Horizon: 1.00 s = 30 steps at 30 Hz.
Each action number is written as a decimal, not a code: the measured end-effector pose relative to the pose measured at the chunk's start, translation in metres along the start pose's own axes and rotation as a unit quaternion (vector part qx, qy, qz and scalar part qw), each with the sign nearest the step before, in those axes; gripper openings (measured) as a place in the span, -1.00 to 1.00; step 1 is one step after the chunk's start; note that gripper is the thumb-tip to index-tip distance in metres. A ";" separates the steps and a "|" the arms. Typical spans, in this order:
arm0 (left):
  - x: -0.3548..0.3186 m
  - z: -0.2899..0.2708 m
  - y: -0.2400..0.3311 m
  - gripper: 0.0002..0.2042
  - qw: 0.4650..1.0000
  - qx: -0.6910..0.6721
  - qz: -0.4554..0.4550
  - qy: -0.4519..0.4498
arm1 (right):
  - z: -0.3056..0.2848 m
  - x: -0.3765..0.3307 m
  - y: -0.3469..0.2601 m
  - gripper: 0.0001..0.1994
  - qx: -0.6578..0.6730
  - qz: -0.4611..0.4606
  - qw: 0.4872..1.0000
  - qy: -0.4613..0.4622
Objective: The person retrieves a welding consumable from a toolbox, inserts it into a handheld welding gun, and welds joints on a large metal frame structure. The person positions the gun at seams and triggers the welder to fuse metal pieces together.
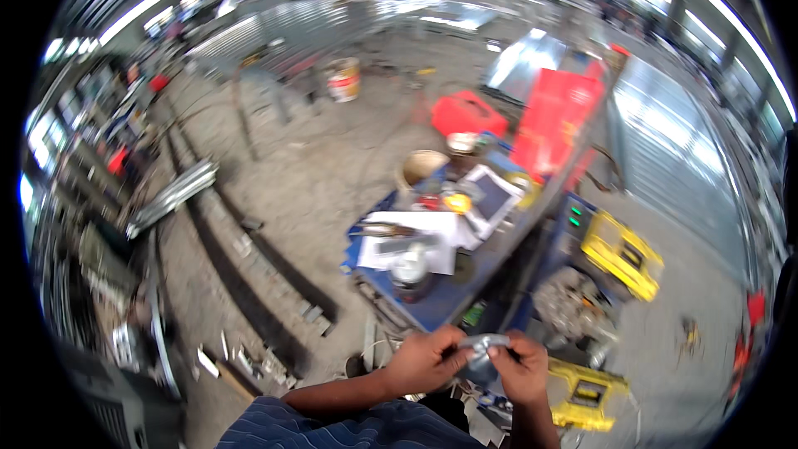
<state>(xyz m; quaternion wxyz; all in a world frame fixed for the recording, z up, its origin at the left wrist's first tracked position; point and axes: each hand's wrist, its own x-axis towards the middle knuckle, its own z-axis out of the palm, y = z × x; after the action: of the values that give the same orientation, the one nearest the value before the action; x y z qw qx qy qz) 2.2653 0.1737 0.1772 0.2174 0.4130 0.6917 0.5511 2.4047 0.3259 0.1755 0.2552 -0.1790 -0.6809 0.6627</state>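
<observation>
Close to my body, both hands hold a small grey, rounded piece [485, 342] between them; blur hides its exact kind. My left hand [427, 359] pinches its left side with thumb and fingers. On its right side, my right hand [522, 367] is closed, the thumb pressed on the piece. Just beyond the hands stands a blue table [428, 312]. On it are white papers [445, 229], a dark can with a pale top [410, 273] and a yellow round item [457, 203].
To the right are a yellow-and-black case [622, 256] and another yellow case [588, 395]. A long beam [549, 199] slants beside the table. Red containers [470, 114] stand behind it. A bucket [342, 81] and metal bars [174, 197] lie farther left on the floor.
</observation>
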 end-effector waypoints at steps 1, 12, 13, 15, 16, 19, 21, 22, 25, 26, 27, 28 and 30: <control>-0.013 -0.028 -0.007 -0.82 1.000 -0.012 0.006 -0.015 | 0.026 0.002 0.006 -0.94 -0.029 -0.028 0.999 -0.025; -0.152 -0.279 -0.094 -0.82 0.986 -0.112 -0.123 0.020 | 0.316 0.030 0.033 -0.92 -0.014 0.150 0.949 -0.278; -0.158 -0.292 -0.096 -0.82 0.987 -0.108 -0.111 0.052 | 0.333 0.036 0.032 -0.92 -0.029 0.144 0.943 -0.299; -0.169 -0.318 -0.103 -0.85 0.985 -0.103 -0.118 0.069 | 0.363 0.046 0.029 -0.92 -0.059 0.132 0.930 -0.337; -0.174 -0.330 -0.100 -0.86 0.985 -0.101 -0.110 0.088 | 0.378 0.053 0.026 -0.90 -0.062 0.102 0.926 -0.358; -0.179 -0.356 -0.103 -0.88 0.977 -0.087 -0.088 0.174 | 0.417 0.078 0.005 -0.87 -0.121 0.122 0.903 -0.395; -0.180 -0.371 -0.103 -0.88 0.963 -0.087 -0.099 0.234 | 0.443 0.088 0.009 -0.74 -0.069 0.133 0.910 -0.388; -0.179 -0.379 -0.105 -0.88 0.953 -0.097 -0.118 0.263 | 0.456 0.097 0.010 -0.76 -0.096 0.108 0.904 -0.401; -0.182 -0.390 -0.096 -0.85 0.916 -0.152 -0.163 0.335 | 0.487 0.117 0.006 -0.81 -0.029 0.078 0.888 -0.451; -0.181 -0.397 -0.096 -0.85 0.904 -0.175 -0.162 0.353 | 0.498 0.125 0.002 -0.83 -0.033 0.070 0.882 -0.466; -0.182 -0.403 -0.096 -0.84 0.907 -0.158 -0.163 0.353 | 0.509 0.134 -0.007 -0.81 -0.040 0.036 0.877 -0.478; -0.181 -0.410 -0.098 -0.83 0.911 -0.141 -0.160 0.353 | 0.516 0.142 -0.007 -0.82 -0.040 0.037 0.869 -0.492; -0.176 -0.427 -0.103 -0.83 0.921 -0.100 -0.164 0.340 | 0.531 0.160 -0.002 -0.84 -0.053 0.041 0.851 -0.522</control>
<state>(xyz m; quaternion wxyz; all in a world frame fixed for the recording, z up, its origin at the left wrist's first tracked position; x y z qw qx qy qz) 2.0072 -0.2232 0.1801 0.0970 0.0573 0.7232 0.6814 1.9656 -0.0113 0.1996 -0.1747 0.1522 -0.7398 0.6317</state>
